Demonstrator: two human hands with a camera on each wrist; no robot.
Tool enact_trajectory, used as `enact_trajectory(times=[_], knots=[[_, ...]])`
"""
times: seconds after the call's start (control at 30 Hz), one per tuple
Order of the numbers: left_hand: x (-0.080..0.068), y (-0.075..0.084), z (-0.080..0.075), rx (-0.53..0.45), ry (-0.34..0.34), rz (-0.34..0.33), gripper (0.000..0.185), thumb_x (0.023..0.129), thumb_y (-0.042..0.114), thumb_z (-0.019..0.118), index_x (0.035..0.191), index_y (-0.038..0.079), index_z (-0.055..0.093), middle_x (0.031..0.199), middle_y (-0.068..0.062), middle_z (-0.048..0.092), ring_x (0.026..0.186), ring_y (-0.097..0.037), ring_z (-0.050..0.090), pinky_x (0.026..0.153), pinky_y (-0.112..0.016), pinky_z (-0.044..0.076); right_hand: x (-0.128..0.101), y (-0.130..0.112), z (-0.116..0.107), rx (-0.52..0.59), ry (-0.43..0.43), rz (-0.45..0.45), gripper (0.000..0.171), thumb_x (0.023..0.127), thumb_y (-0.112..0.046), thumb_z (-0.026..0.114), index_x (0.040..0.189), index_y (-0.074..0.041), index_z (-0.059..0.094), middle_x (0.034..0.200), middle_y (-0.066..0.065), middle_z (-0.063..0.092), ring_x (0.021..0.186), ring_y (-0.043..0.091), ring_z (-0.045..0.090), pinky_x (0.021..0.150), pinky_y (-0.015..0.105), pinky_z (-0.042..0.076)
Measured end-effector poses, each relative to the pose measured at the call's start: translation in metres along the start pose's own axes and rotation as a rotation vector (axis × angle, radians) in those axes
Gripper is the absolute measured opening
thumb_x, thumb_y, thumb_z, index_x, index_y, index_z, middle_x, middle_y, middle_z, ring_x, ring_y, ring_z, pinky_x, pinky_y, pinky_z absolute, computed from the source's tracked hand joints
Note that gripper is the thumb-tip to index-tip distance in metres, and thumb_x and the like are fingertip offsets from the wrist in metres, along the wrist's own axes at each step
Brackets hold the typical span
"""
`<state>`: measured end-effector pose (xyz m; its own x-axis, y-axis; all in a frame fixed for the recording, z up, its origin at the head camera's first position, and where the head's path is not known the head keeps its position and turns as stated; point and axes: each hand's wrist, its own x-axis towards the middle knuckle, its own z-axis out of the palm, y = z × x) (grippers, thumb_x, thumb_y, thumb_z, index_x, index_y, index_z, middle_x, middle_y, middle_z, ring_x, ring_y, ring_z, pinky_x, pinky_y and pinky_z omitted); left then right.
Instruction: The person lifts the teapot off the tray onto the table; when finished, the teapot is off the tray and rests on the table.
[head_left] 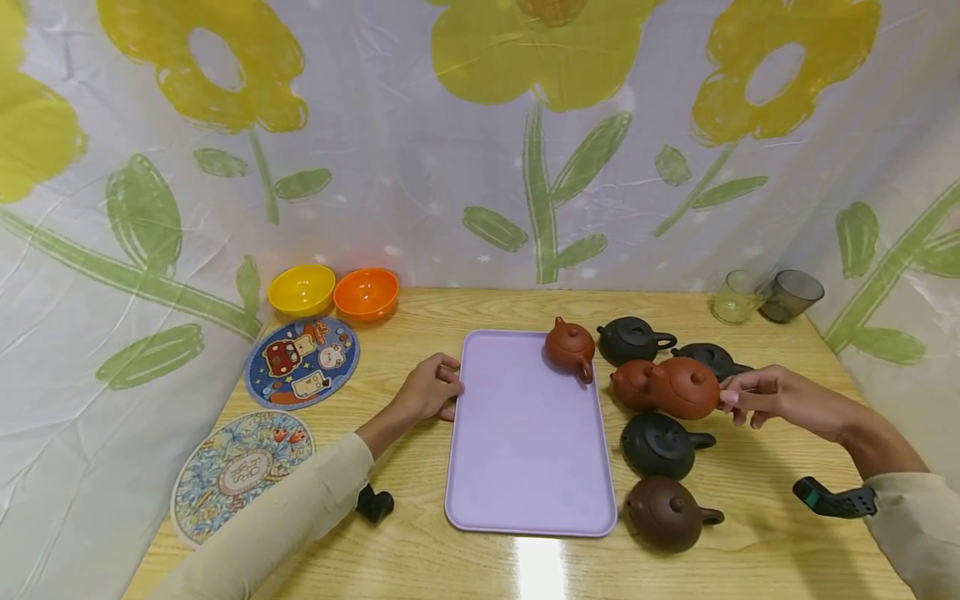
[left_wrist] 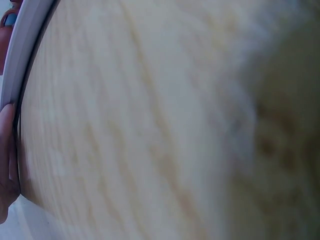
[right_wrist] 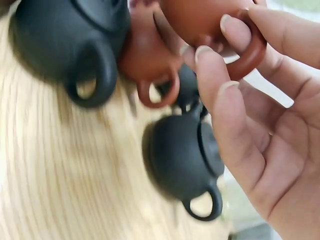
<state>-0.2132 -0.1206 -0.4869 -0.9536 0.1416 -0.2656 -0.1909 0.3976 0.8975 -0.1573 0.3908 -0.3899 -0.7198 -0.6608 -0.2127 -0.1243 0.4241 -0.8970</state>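
Observation:
My right hand (head_left: 757,396) pinches the handle of a reddish-brown clay teapot (head_left: 684,388). In the right wrist view, thumb and fingers close round that handle, and the lid knob faces them. The teapot overlaps a second reddish-brown teapot (head_left: 632,385) in the head view; in the right wrist view this other teapot (right_wrist: 150,62) shows behind it. My left hand (head_left: 429,388) holds the left rim of a lilac tray (head_left: 528,433), its fingertips at the edge. A third reddish-brown teapot (head_left: 570,346) sits at the tray's upper right corner.
Black teapots (head_left: 657,444) stand right of the tray, with a dark brown teapot (head_left: 666,514) nearest me. Two tumblers (head_left: 791,296) stand at the back right. Yellow (head_left: 302,290) and orange (head_left: 367,294) bowls and two round mats (head_left: 302,363) lie at the left.

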Motion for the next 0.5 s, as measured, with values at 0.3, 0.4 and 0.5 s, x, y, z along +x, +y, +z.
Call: enact_trajectory(times=[0.3, 0.4, 0.5], knots=[[-0.001, 0.001, 0.000, -0.002, 0.000, 0.005, 0.038, 0.091, 0.000, 0.067, 0.127, 0.004, 0.056, 0.103, -0.013, 0.058, 0.077, -0.018, 0.062, 0.053, -0.034, 0.063, -0.020, 0.027, -0.016, 0.036, -0.079, 0.098, 0.028, 0.108, -0.007, 0.037, 0.104, 0.010, 0.058, 0.090, 0.013, 0.060, 0.079, 0.031, 0.056, 0.065, 0.041, 0.053], [-0.001, 0.001, 0.000, -0.001, 0.000, 0.003, 0.038, 0.091, 0.001, 0.067, 0.127, 0.004, 0.057, 0.104, -0.013, 0.059, 0.076, -0.018, 0.063, 0.053, -0.034, 0.063, -0.025, 0.035, -0.019, 0.056, -0.083, 0.111, 0.030, 0.109, -0.008, 0.036, 0.107, 0.013, 0.056, 0.091, 0.011, 0.061, 0.079, 0.030, 0.057, 0.065, 0.042, 0.053], [-0.001, 0.001, 0.000, 0.001, -0.002, -0.002, 0.038, 0.091, 0.001, 0.067, 0.127, 0.005, 0.057, 0.104, -0.012, 0.059, 0.076, -0.018, 0.063, 0.053, -0.034, 0.063, -0.029, 0.041, -0.022, 0.085, -0.092, 0.121, 0.030, 0.109, -0.007, 0.035, 0.107, 0.014, 0.056, 0.093, 0.007, 0.063, 0.080, 0.028, 0.059, 0.067, 0.041, 0.054]])
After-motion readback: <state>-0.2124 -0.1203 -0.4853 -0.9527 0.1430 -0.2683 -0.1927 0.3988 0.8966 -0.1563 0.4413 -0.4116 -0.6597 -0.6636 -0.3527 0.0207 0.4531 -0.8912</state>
